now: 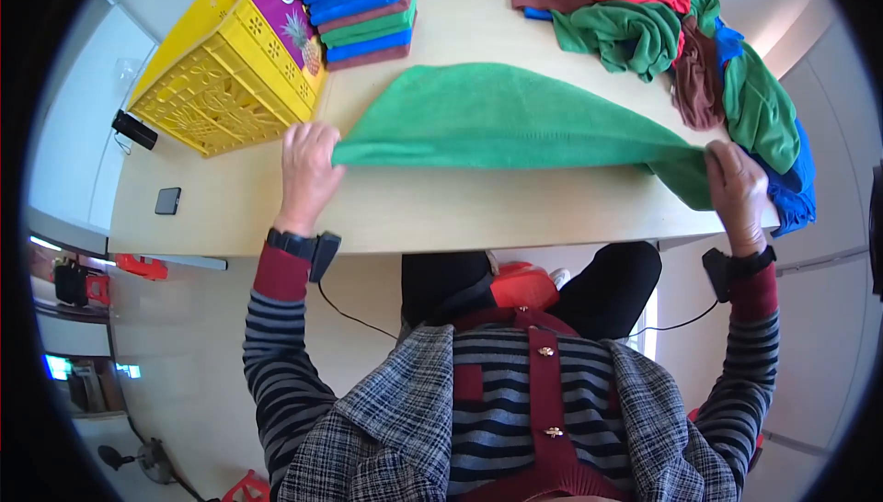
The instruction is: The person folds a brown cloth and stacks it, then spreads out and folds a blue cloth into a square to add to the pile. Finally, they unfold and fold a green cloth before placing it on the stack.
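Note:
A green cloth [506,120], like a towel, is stretched between my two hands over the table. My left hand [311,171] is closed on its left end, near the yellow crate. At the right end, my right hand [736,185] grips the other edge, close to the heap of loose cloths. The near edge runs taut and slightly bunched, while the far part spreads in a curve over the tabletop. A corner hangs down beside my right hand.
A yellow plastic crate [230,88] stands at the left. Beside it rises a stack of folded cloths [359,15] in blue, green and brown. A tangled pile of cloths [625,33] lies at the back right, draping over the edge. A dark flat phone-like object [167,200] rests at the left.

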The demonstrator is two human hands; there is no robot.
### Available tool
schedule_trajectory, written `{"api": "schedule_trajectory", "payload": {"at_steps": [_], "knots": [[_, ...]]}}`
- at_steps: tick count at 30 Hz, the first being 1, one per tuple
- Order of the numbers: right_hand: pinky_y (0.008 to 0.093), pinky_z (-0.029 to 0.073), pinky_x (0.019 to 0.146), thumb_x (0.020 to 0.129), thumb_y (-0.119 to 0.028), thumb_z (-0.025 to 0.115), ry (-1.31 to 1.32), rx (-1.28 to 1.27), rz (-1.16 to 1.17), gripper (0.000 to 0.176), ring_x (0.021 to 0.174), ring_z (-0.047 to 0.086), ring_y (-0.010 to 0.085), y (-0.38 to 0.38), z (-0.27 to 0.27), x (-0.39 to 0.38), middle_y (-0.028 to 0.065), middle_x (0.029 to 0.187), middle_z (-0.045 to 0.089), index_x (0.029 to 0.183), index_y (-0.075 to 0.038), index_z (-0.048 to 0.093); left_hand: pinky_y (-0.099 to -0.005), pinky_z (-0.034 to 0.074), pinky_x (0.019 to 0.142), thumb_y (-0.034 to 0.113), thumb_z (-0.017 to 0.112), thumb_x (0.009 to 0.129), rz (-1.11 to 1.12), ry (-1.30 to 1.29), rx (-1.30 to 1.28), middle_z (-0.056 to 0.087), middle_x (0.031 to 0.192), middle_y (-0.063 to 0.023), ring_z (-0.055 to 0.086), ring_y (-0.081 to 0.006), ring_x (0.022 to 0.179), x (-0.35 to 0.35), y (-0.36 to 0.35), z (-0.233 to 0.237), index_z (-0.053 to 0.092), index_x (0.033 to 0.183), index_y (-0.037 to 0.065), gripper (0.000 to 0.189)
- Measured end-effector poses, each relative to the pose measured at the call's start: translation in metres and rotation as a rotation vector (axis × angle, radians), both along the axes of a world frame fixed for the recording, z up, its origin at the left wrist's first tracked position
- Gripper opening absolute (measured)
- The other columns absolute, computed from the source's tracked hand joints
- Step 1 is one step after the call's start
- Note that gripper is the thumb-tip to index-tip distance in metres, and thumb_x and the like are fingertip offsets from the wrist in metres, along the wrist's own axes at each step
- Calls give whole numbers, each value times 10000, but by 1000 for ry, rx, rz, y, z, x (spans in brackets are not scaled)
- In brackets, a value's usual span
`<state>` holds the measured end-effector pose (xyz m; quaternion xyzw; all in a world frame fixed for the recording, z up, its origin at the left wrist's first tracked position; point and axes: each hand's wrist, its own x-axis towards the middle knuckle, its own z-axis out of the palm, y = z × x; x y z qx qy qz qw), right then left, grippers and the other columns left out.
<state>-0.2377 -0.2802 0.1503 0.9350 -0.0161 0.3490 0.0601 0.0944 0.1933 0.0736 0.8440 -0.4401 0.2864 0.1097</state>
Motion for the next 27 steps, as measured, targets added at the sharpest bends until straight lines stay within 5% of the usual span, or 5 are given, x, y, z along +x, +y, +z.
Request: {"api": "schedule_trajectory", "payload": {"at_steps": [5,13,21,27], "knots": [[400,527,631,867,1,700,226,183,-42,122,708,664,348,2,-69,-11,135,823,661,955,-51,633,-424,480,889,48,804,686,6,452,-87,620,987,-122,587,-331,1041,-33,42,-63,562,942,29,353],[405,529,636,870,-10,691,193,304,-98,129,733,670,358,3,-101,-18,142,860,676,975,-56,633,-343,467,974,55,763,836,-100,993,-302,635,1115,-79,599,-205,1078,-56,61,-48,558,942,11,235],[412,536,660,879,-18,681,265,347,-145,122,765,673,358,11,-104,-35,133,882,672,984,-58,633,-285,430,997,103,654,965,-55,1292,-530,649,1144,-37,576,-133,1087,-54,68,-49,623,1043,15,121],[413,536,667,882,-4,668,258,389,-154,124,772,671,361,17,-109,-44,140,886,665,992,-46,628,-270,418,995,129,624,996,-44,1288,-508,650,1108,-26,576,-121,1078,-58,65,-40,610,1045,34,108]]}}
